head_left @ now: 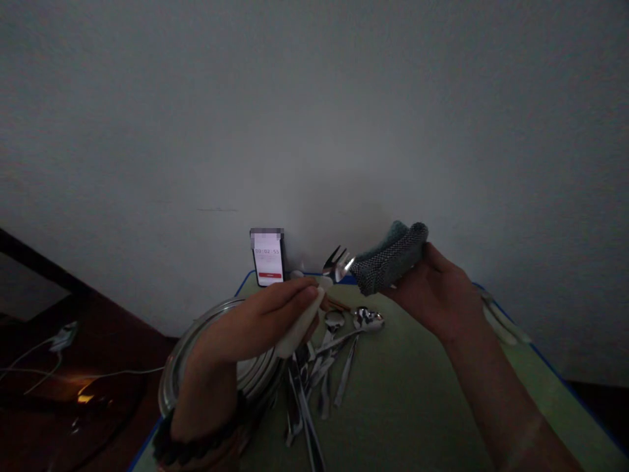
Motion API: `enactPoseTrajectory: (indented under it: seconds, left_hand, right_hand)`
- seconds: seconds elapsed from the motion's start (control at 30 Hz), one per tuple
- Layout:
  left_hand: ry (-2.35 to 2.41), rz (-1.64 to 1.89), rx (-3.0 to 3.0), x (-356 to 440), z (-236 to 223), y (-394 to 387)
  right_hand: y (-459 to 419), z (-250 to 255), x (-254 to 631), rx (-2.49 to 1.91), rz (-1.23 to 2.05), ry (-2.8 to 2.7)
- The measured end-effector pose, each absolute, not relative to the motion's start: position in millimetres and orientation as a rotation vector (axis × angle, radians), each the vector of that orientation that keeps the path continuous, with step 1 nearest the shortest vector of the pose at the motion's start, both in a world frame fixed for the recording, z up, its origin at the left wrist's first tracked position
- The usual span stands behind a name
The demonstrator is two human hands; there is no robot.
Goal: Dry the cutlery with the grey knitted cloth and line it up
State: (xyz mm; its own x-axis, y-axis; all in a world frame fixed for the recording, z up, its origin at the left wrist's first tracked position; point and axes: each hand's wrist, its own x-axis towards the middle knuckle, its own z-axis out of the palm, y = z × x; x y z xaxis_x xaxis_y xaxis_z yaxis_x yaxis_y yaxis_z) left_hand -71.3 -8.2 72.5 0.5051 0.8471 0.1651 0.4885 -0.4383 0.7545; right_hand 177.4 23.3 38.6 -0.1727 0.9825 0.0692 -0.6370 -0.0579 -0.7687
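Observation:
My left hand (263, 321) is closed around the pale handle of a metal fork (337, 265), which points up and to the right. Beside the prongs, my right hand (432, 292) grips a folded grey-green cloth (390, 257) whose edge touches the fork's head. Both hands hover above a green table (417, 393). Under them lies a pile of several spoons and other cutlery (327, 364).
A round steel plate (196, 354) sits at the table's left edge, partly under my left wrist. A phone (268, 257) with a lit screen leans against the white wall. Pale-handled utensils (504, 321) lie at the right. Cables (54, 360) run over the dark floor at left.

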Motion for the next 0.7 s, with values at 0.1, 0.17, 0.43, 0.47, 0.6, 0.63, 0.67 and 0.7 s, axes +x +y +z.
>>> enactPoseTrajectory:
  seconds: [0.1, 0.17, 0.43, 0.47, 0.6, 0.63, 0.67, 0.7]
  left_hand:
    - [1.139, 0.624, 2.136, -70, 80, -11]
    - [1.218, 0.544, 2.152, -69, 86, -13]
    - [1.316, 0.534, 2.221, -71, 96, -22]
    - [1.315, 0.538, 2.237, -72, 96, -23]
    - [1.283, 0.525, 2.302, -72, 99, -25]
    - [1.279, 0.517, 2.322, -71, 99, -26]
    - [1.284, 0.503, 2.341, -70, 100, -27]
    - [1.293, 0.488, 2.36, -70, 100, -29]
  right_hand:
    - [21, 35, 164, -0.516, 1.673, -0.634]
    - [20, 31, 154, -0.515, 1.72, -0.567]
    - [13, 29, 127, -0.498, 1.919, -0.604]
    - [12, 30, 126, -0.49, 1.92, -0.615]
    - [9, 35, 122, -0.465, 1.904, -0.664]
    - [7, 37, 121, -0.455, 1.91, -0.668]
    - [5, 39, 120, -0.441, 1.919, -0.672]
    - [3, 41, 120, -0.423, 1.927, -0.68]
